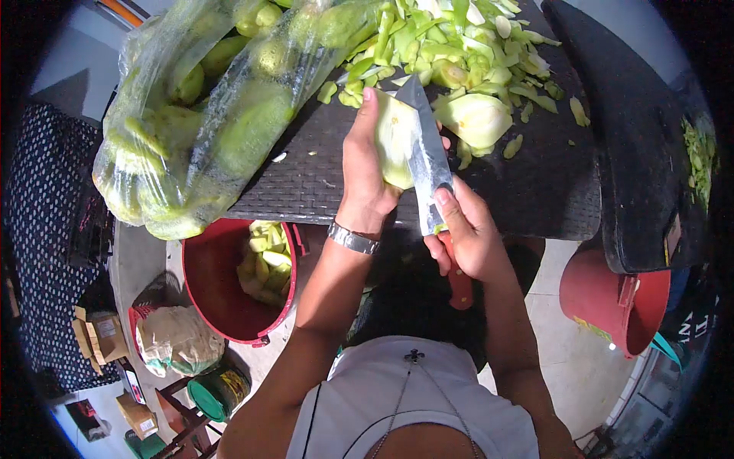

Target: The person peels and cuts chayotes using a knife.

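Far left, dark cloth (46, 229) with small pale spots, hanging; cardboard boxes (103, 336) near its lower part. Next, clear plastic bag (222, 145) full of green fruit, lying on the dark woven surface (310, 180) and bulging past its near-left edge. Below, red bucket (200, 279) with pale cut pieces (267, 264) inside, mostly toward its right side. Just beside it, pale stuffed sack (180, 340) and green-lidded tub (210, 398).

At center, left hand (365, 157), metal band at the wrist, clamped around a peeled pale-green fruit (396, 141), thumb along the left edge, fingertips just visible past the blade. Fruit held up over the near part of the surface. Knife (430, 164) against its right side, blade tip pointing away. Right hand (472, 229) closed on the knife, thumb on the lower blade, red handle angled down toward the body.

Beyond and to the right, another peeled fruit (478, 121) on the surface, touching a loose heap of green peelings (459, 46). Far right, black chair back (619, 115) upright beside the surface; second red bucket (596, 294) below, tilted.
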The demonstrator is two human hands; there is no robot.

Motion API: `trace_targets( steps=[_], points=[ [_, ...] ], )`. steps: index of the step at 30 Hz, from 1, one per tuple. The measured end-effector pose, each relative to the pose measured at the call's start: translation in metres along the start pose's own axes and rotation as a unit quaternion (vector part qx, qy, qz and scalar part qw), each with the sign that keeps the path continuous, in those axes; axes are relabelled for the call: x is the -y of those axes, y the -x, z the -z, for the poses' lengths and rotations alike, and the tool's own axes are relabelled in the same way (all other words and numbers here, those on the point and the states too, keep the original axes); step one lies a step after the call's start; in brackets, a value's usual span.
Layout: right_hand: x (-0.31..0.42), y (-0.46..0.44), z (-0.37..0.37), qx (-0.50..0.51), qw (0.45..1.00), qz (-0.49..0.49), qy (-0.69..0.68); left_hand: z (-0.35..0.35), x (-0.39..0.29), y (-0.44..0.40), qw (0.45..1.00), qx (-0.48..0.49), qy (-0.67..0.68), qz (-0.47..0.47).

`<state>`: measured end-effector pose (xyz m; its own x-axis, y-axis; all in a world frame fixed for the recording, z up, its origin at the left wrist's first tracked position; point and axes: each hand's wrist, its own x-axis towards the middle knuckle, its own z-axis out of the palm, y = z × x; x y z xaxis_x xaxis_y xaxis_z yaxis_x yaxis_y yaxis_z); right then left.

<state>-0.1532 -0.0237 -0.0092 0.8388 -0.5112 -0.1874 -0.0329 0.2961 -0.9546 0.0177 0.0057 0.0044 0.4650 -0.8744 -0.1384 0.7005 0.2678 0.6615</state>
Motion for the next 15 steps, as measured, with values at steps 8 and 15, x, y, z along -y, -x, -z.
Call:
trace_targets(
  steps=[8, 15],
  points=[
    [-0.009, 0.004, -0.001, -0.017, 1.0, 0.011, 0.018, -0.001, 0.012, 0.006, 0.998, -0.001, 0.058, -0.004],
    [0.004, 0.006, 0.0, -0.008, 0.996, -0.057, -0.07, 0.009, 0.018, -0.001, 0.999, -0.001, 0.037, 0.006]
  ],
)
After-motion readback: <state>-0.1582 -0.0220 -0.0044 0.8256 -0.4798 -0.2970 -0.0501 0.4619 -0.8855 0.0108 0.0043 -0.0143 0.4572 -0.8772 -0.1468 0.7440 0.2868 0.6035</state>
